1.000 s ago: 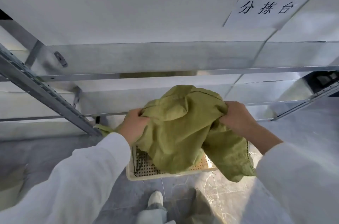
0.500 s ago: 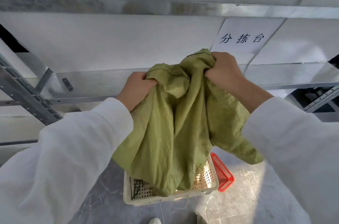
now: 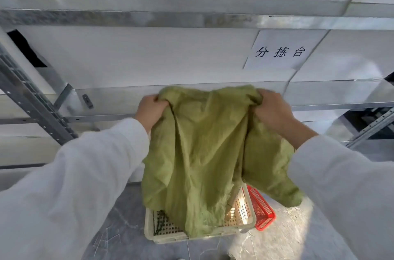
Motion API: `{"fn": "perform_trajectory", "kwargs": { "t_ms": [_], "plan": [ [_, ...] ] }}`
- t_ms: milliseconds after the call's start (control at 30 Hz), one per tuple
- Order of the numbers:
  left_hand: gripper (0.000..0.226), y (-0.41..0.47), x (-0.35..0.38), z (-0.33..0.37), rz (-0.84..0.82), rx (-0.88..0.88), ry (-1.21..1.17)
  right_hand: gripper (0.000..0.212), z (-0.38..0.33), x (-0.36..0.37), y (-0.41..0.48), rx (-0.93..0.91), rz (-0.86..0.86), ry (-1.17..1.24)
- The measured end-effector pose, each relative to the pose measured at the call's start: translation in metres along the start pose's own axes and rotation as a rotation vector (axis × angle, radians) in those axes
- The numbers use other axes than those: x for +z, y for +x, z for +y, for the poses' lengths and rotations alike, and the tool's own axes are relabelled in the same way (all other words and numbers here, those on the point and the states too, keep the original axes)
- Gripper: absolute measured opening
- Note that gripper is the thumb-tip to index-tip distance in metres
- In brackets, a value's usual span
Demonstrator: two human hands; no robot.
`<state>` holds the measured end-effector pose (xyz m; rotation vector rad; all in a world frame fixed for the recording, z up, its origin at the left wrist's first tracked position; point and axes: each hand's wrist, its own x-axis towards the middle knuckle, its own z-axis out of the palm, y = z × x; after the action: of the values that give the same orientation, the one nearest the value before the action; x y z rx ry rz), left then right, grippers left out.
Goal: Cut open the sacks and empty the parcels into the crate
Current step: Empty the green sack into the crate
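A limp olive-green woven sack (image 3: 204,153) hangs in front of me, held up by its top edge. My left hand (image 3: 151,110) grips the sack's upper left corner and my right hand (image 3: 273,110) grips its upper right corner. The sack's lower end drapes down into a cream perforated plastic crate (image 3: 162,234) that stands on the grey floor. The cloth hides most of the crate's inside, and no parcels show.
A red mesh basket (image 3: 262,210) sits against the crate's right side. A metal shelf rack (image 3: 191,19) with white boards fills the wall ahead, with a paper sign (image 3: 281,52) on it. A slanted steel strut (image 3: 32,102) runs at the left.
Both hands lifted the sack from low over the crate. My right hand then came down level with the left and the two moved apart, spreading the top edge wider.
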<state>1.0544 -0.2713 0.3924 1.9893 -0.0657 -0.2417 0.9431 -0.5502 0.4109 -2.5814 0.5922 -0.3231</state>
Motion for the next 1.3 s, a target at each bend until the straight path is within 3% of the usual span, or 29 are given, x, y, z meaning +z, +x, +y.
{"fn": "perform_trajectory", "kwargs": {
  "t_ms": [67, 133, 200, 267, 333, 367, 400, 433, 467, 500, 567, 667, 733, 800, 867, 933, 1000, 1067, 1133, 1167, 1200, 1233, 1300],
  "plan": [
    [0.013, 0.008, -0.012, 0.032, 0.072, 0.063, -0.162, 0.035, -0.010, -0.024, 0.015, -0.021, 0.179, 0.092],
    [0.010, 0.006, -0.017, 0.050, 0.016, 0.111, -0.157, 0.036, -0.015, -0.040, 0.023, -0.021, 0.231, 0.121],
    [0.011, -0.002, -0.015, 0.050, -0.098, 0.172, 0.077, 0.025, -0.013, -0.044, 0.023, -0.051, 0.038, -0.033],
    [0.020, -0.007, -0.016, 0.044, 0.026, 0.287, 0.121, 0.017, -0.009, -0.046, 0.020, -0.094, -0.027, -0.125],
    [0.018, -0.008, -0.024, 0.045, 0.113, 0.291, -0.115, 0.022, -0.010, -0.053, 0.023, -0.072, 0.184, 0.066],
    [0.017, -0.009, -0.026, 0.047, 0.051, 0.282, -0.146, 0.027, -0.011, -0.056, 0.025, -0.052, 0.257, 0.123],
    [0.016, -0.013, -0.025, 0.050, -0.055, 0.259, -0.068, 0.030, -0.014, -0.058, 0.023, -0.046, 0.215, 0.130],
    [0.016, -0.014, -0.022, 0.048, -0.109, 0.254, 0.041, 0.027, -0.016, -0.056, 0.020, -0.067, 0.069, 0.002],
    [0.018, -0.010, -0.018, 0.042, -0.072, 0.253, 0.071, 0.020, -0.016, -0.052, 0.015, -0.070, -0.076, -0.116],
    [0.022, -0.009, -0.016, 0.040, 0.003, 0.237, 0.035, 0.012, -0.012, -0.045, 0.013, -0.087, -0.109, -0.188],
    [0.024, -0.010, -0.014, 0.041, 0.053, 0.173, -0.029, 0.005, -0.002, -0.040, 0.010, -0.058, -0.086, -0.083],
    [0.028, -0.017, -0.020, 0.030, 0.160, 0.111, -0.086, 0.016, 0.002, -0.045, 0.005, 0.025, -0.172, 0.126],
    [0.026, -0.024, -0.030, 0.027, 0.309, 0.168, -0.112, 0.025, 0.006, -0.050, 0.001, 0.074, -0.011, 0.328],
    [0.027, -0.034, -0.032, 0.029, 0.208, 0.269, 0.097, 0.028, 0.007, -0.053, -0.003, 0.082, 0.226, 0.376],
    [0.026, -0.039, -0.031, 0.036, 0.123, 0.320, 0.156, 0.015, -0.001, -0.059, -0.005, -0.022, 0.123, 0.256],
    [0.024, -0.036, -0.037, 0.058, 0.267, 0.326, -0.006, 0.013, -0.013, -0.073, -0.004, -0.131, 0.091, 0.139],
    [0.022, -0.032, -0.049, 0.086, 0.377, 0.399, -0.199, 0.021, -0.027, -0.097, 0.004, -0.124, 0.334, 0.277],
    [0.018, -0.033, -0.054, 0.103, 0.164, 0.475, -0.102, 0.009, -0.035, -0.116, 0.007, -0.084, 0.484, 0.354],
    [0.022, -0.045, -0.046, 0.109, -0.241, 0.346, 0.341, 0.017, -0.033, -0.116, -0.001, -0.104, 0.229, 0.019],
    [0.031, -0.045, -0.042, 0.103, -0.323, 0.302, 0.567, 0.017, -0.030, -0.109, -0.009, -0.122, 0.037, -0.135],
    [0.035, -0.044, -0.040, 0.097, -0.313, 0.276, 0.622, 0.015, -0.027, -0.100, -0.017, -0.144, -0.089, -0.200],
    [0.034, -0.043, -0.040, 0.089, -0.248, 0.265, 0.534, 0.016, -0.022, -0.092, -0.027, -0.138, -0.158, -0.168],
    [0.026, -0.045, -0.040, 0.079, -0.085, 0.206, 0.268, 0.025, -0.015, -0.080, -0.040, -0.074, -0.119, 0.086]
  ]
}}
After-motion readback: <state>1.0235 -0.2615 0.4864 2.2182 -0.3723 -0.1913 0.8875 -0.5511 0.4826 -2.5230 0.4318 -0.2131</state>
